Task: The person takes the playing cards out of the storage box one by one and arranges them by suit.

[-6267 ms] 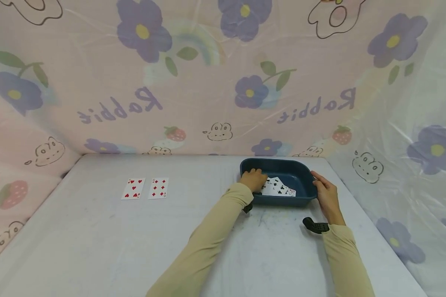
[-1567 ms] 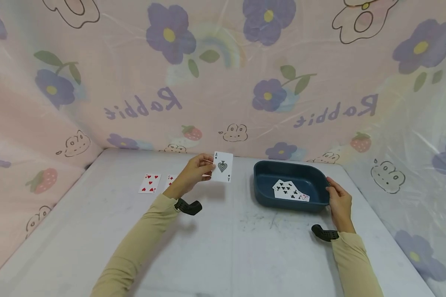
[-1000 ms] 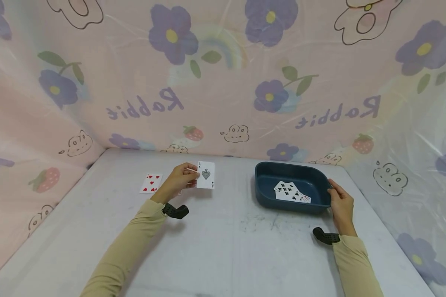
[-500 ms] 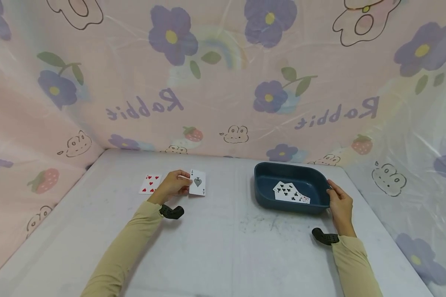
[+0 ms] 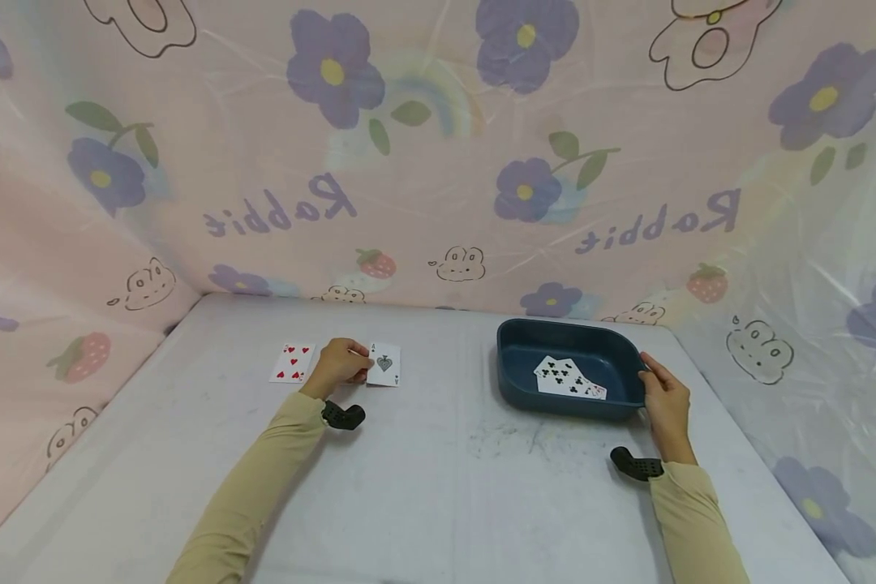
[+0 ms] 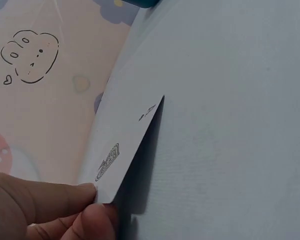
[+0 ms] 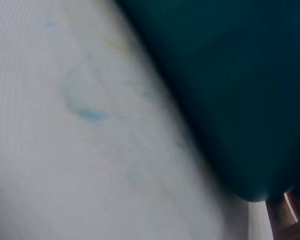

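My left hand pinches an ace of spades by its left edge, thumb on the face. In the left wrist view the same ace tilts over the table, a dark shadow beneath it. A five of hearts lies face up just left of that hand, which hides most of the six of diamonds. My right hand grips the right end of a dark blue plastic tub. Several club cards lie overlapping inside. In the right wrist view, fingers curl at the tub's corner.
The white-covered table has faint stains in front of the tub. A patterned cloth backdrop rises along the back and both sides. Each wrist wears a black camera mount.
The left hand has left the tub and carried the ace of spades leftward, then lowered it toward the table beside the row of red cards. The right hand keeps its hold on the tub.
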`<control>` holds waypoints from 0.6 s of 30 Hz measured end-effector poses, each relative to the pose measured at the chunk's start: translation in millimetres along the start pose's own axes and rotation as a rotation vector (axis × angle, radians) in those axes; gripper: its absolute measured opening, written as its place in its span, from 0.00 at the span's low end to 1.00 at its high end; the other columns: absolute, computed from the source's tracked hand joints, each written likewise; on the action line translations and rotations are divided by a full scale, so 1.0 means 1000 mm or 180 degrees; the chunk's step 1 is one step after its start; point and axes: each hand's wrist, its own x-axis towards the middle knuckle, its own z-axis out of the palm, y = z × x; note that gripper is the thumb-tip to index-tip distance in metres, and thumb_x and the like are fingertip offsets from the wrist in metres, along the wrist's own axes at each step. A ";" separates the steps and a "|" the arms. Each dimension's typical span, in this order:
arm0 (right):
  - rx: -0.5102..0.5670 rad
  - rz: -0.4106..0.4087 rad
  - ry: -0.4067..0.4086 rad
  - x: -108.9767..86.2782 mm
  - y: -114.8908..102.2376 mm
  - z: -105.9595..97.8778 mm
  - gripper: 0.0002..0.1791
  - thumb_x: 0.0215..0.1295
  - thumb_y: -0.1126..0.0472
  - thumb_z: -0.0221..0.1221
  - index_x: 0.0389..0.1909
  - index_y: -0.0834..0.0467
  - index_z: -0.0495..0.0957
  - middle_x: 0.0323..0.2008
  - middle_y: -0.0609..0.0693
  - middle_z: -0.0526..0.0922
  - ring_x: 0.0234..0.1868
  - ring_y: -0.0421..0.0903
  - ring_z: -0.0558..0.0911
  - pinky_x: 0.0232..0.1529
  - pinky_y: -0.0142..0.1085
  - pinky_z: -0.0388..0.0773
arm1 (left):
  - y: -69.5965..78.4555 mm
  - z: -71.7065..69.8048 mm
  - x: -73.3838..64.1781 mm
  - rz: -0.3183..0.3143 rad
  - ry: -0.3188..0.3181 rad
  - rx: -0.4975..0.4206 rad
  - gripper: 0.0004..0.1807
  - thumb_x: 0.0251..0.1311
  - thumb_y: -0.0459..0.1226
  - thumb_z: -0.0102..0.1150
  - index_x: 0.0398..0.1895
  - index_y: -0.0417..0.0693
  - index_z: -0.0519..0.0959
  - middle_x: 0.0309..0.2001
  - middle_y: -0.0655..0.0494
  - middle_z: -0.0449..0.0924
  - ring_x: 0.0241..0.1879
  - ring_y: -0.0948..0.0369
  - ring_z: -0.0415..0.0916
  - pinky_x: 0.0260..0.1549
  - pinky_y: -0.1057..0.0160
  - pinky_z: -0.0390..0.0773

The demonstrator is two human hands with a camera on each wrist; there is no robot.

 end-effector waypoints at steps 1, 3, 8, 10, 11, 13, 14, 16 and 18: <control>0.0006 0.0006 -0.0004 0.000 0.000 0.000 0.24 0.75 0.58 0.43 0.70 0.57 0.65 0.70 0.53 0.62 0.70 0.42 0.58 0.67 0.40 0.57 | 0.000 0.000 0.000 0.0008 0.0008 0.0017 0.09 0.61 0.29 0.60 0.43 0.33 0.76 0.30 0.47 0.79 0.22 0.64 0.73 0.22 0.70 0.75; 0.0015 0.0014 -0.0002 0.000 0.000 0.000 0.24 0.75 0.58 0.44 0.69 0.57 0.66 0.70 0.53 0.62 0.70 0.42 0.58 0.66 0.40 0.57 | 0.000 0.000 -0.001 0.0015 0.0028 0.0020 0.09 0.61 0.29 0.60 0.43 0.33 0.76 0.30 0.47 0.79 0.21 0.64 0.72 0.22 0.70 0.74; 0.0046 0.0000 0.0009 0.001 -0.001 0.000 0.24 0.75 0.59 0.44 0.69 0.58 0.66 0.70 0.53 0.63 0.69 0.41 0.59 0.66 0.39 0.57 | 0.000 -0.002 -0.002 0.0049 0.0026 0.0047 0.09 0.61 0.29 0.61 0.43 0.33 0.76 0.28 0.48 0.78 0.21 0.64 0.72 0.22 0.69 0.73; 0.0050 -0.0009 0.0013 0.001 -0.002 0.000 0.24 0.74 0.59 0.44 0.69 0.58 0.66 0.70 0.53 0.63 0.69 0.41 0.59 0.66 0.39 0.57 | 0.000 -0.003 -0.002 0.0070 0.0025 0.0064 0.10 0.61 0.29 0.61 0.43 0.32 0.76 0.27 0.48 0.78 0.20 0.64 0.72 0.21 0.69 0.73; 0.0049 -0.0012 0.0008 0.001 -0.002 0.000 0.24 0.74 0.59 0.44 0.69 0.58 0.66 0.70 0.53 0.63 0.70 0.41 0.59 0.66 0.39 0.57 | 0.001 -0.003 -0.002 0.0068 0.0031 0.0071 0.10 0.61 0.30 0.61 0.43 0.32 0.76 0.27 0.49 0.78 0.20 0.64 0.72 0.21 0.69 0.73; 0.0038 -0.0005 -0.0001 0.000 -0.002 0.000 0.24 0.74 0.59 0.44 0.69 0.58 0.66 0.70 0.53 0.62 0.70 0.41 0.58 0.67 0.39 0.56 | 0.001 -0.004 -0.002 0.0081 0.0029 0.0102 0.11 0.62 0.30 0.61 0.44 0.32 0.76 0.26 0.49 0.77 0.20 0.64 0.72 0.21 0.69 0.73; 0.0030 -0.0004 -0.0006 0.000 -0.002 0.000 0.25 0.74 0.59 0.44 0.69 0.58 0.65 0.70 0.53 0.62 0.70 0.42 0.58 0.67 0.40 0.56 | 0.002 -0.004 -0.003 0.0078 0.0032 0.0108 0.11 0.61 0.31 0.61 0.44 0.33 0.76 0.27 0.49 0.77 0.20 0.64 0.72 0.21 0.69 0.73; 0.0032 0.0004 -0.0016 0.000 -0.001 0.000 0.25 0.75 0.59 0.44 0.70 0.58 0.65 0.70 0.53 0.61 0.70 0.42 0.57 0.67 0.40 0.56 | 0.003 -0.004 -0.003 0.0081 0.0033 0.0132 0.11 0.62 0.32 0.61 0.45 0.34 0.76 0.28 0.49 0.77 0.20 0.64 0.72 0.21 0.69 0.73; 0.0025 0.0010 -0.0029 0.000 -0.001 0.000 0.25 0.75 0.59 0.43 0.70 0.58 0.65 0.71 0.53 0.61 0.71 0.42 0.57 0.67 0.40 0.55 | 0.005 -0.004 -0.004 0.0116 0.0015 0.0154 0.12 0.62 0.33 0.61 0.45 0.34 0.77 0.30 0.48 0.78 0.21 0.63 0.73 0.22 0.69 0.74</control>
